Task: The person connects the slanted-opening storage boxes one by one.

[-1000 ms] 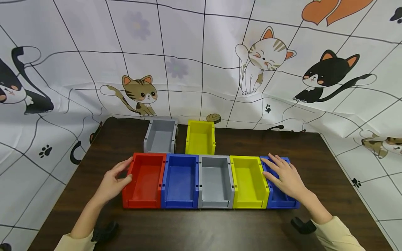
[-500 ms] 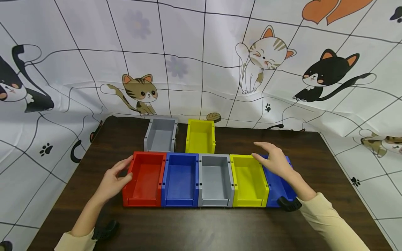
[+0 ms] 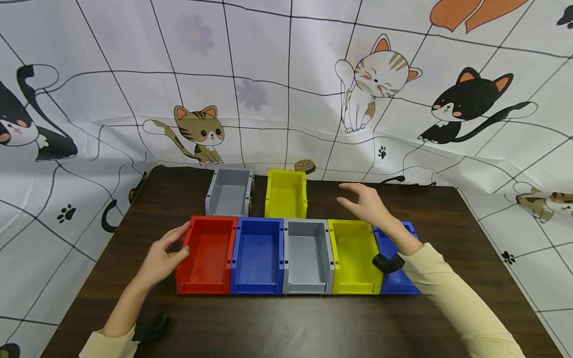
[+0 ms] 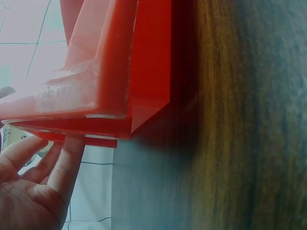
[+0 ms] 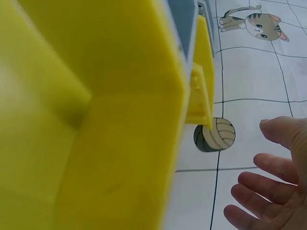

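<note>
Five plastic bins stand side by side in a row: a red bin [image 3: 210, 258], a blue bin [image 3: 259, 256], a grey bin [image 3: 307, 256], a yellow bin [image 3: 351, 248] and a second blue bin [image 3: 398, 283] partly hidden by the right forearm. My left hand [image 3: 160, 257] rests with its fingers against the red bin's outer left side. In the left wrist view, the left fingers [image 4: 69, 163] reach up to that red side. My right hand [image 3: 369, 206] hangs in the air beyond the row's back edge, holding nothing, its fingers loosely spread in the right wrist view.
Behind the row stand another grey bin [image 3: 229, 191] and another yellow bin [image 3: 286, 194], a small gap between them. All rest on a dark wooden table [image 3: 286, 328]. A white cloth [image 3: 268, 59] with cat drawings hangs along the back and sides.
My right hand has lifted off the right-hand blue bin and moved left and away from me, over the back of the yellow bin. My left hand has stayed at the red bin.
</note>
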`<state>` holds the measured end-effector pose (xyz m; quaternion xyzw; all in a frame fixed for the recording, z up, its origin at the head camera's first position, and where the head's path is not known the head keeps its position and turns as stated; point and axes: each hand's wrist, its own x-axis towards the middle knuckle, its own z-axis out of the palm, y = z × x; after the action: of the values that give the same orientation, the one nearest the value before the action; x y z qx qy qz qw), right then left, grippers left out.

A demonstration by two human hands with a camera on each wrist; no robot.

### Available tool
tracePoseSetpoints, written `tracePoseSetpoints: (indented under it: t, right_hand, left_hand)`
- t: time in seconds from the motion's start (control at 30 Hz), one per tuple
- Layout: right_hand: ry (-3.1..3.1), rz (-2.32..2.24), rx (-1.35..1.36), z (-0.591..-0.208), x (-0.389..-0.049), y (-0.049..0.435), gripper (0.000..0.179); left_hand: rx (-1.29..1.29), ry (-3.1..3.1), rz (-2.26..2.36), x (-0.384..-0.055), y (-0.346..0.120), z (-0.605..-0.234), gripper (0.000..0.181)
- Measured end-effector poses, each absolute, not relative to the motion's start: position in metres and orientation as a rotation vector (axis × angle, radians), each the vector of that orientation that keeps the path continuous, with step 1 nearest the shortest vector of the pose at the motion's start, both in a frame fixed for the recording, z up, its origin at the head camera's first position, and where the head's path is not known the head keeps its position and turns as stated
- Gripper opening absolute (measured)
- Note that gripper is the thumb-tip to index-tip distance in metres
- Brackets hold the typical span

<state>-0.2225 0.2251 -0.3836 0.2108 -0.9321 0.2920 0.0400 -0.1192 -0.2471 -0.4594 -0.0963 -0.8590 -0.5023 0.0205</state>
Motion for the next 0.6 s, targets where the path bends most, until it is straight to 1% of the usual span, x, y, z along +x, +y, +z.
tracePoseSetpoints:
  t: [0.3,0.6]
  right_hand:
    - [-2.905,1.027,0.642,-0.377,-0.252,0.193,0.044]
    - [-2.963,1.239,0.523,-0.387,-0.281,0.162,0.044]
  left_hand:
    - [-0.289,-2.664,-1.579,-0.119,-0.247,-0.458,0.056]
    - [-0.270,-2.682,-1.577,-0.119,-0.247,-0.457,0.057]
